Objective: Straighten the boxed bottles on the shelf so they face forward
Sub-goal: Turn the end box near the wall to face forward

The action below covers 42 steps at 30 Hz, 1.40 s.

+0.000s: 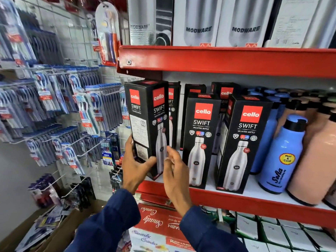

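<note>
I have the leftmost boxed bottle (149,124) at the left end of the red shelf (236,199), turned so a corner faces me, leaning and seemingly lifted off its base; my left hand (135,168) has its grip clasped round the box's lower left side, thumb on the front; my right hand (175,171) hangs released, fingers curled just beside the lower right edge; if I twist too hard, the box could tip off the shelf's open end or knock the neighbouring box (199,140); the boxes read "cello SWIFT"; those above read "MODWARE" (199,30); the blue bottle (281,157) says "Hot & Cold".
</note>
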### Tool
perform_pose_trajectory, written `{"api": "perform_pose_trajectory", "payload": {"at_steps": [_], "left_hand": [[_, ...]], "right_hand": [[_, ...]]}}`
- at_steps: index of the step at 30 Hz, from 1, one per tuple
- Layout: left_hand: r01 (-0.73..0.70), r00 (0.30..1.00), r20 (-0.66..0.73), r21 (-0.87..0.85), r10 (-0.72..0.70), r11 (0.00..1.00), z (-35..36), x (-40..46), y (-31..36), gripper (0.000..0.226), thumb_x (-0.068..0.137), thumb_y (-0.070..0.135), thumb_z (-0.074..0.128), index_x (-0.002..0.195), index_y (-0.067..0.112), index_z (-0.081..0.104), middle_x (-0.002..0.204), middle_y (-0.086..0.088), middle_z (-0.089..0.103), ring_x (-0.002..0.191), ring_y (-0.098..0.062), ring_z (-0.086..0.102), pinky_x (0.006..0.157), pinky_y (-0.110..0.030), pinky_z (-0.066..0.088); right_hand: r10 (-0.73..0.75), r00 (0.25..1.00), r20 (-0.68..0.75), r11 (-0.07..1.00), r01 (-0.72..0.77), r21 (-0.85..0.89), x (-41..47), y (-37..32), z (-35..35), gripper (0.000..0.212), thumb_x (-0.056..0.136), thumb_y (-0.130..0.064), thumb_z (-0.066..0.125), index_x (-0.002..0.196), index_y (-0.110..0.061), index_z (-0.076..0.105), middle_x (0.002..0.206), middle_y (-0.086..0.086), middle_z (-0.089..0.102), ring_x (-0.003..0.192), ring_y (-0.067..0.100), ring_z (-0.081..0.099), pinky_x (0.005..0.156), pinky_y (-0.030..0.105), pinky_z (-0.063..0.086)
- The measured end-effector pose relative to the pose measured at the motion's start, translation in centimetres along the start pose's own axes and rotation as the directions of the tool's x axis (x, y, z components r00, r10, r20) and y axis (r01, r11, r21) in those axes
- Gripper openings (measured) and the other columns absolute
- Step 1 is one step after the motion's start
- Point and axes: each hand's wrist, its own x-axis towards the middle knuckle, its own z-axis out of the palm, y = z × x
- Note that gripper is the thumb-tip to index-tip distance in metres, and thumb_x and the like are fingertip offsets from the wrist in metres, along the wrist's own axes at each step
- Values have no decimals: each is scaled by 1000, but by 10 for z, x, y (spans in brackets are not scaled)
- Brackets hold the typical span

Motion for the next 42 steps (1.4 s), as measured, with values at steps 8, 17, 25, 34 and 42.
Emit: {"api": "perform_pose_trajectory", "payload": {"at_steps": [8, 17, 25, 34, 42], "left_hand": [[122, 940, 334, -154, -64, 981, -22, 32, -8, 74, 81, 13, 44, 151, 35, 42, 149, 6, 56, 137, -18, 53, 106, -34, 52], [281, 865, 449, -67, -223, 957, -14, 24, -37, 64, 92, 25, 40, 150, 49, 35, 157, 7, 46, 144, -21, 45, 117, -61, 37], [64, 938, 323, 186, -123, 980, -17, 0, -50, 45, 92, 8, 44, 137, 8, 50, 121, -7, 69, 111, -25, 66, 101, -48, 52], [88, 972, 158, 432, -171, 897, -12, -25, -43, 35, 95, 15, 62, 128, 4, 65, 113, -12, 77, 102, -25, 72, 92, -30, 55], [97, 980, 107, 479, -167, 873, -13, -32, -39, 38, 98, 18, 60, 133, 2, 62, 118, -15, 76, 96, -25, 74, 83, -24, 54]], "right_hand": [[20, 1000, -9, 988, -21, -150, 9, 3, 20, 50, 100, -35, 45, 147, -18, 39, 127, 8, 68, 107, 26, 67, 94, 40, 54], [104, 994, -27, 971, -107, -214, 8, 27, 31, 49, 101, -23, 45, 148, -15, 34, 114, 14, 69, 103, 30, 66, 92, 42, 53], [93, 995, -24, 946, -96, -310, -8, 43, 31, 41, 100, -18, 45, 140, -12, 47, 99, 16, 71, 88, 31, 68, 72, 27, 45], [53, 997, 60, 841, -12, -541, -24, 44, 20, 32, 98, -14, 41, 123, -9, 59, 94, 12, 73, 84, 26, 71, 67, 25, 48], [48, 996, 81, 839, 3, -544, -26, 40, 22, 38, 98, -14, 43, 135, -10, 53, 103, 12, 73, 95, 24, 70, 82, 33, 58]]}}
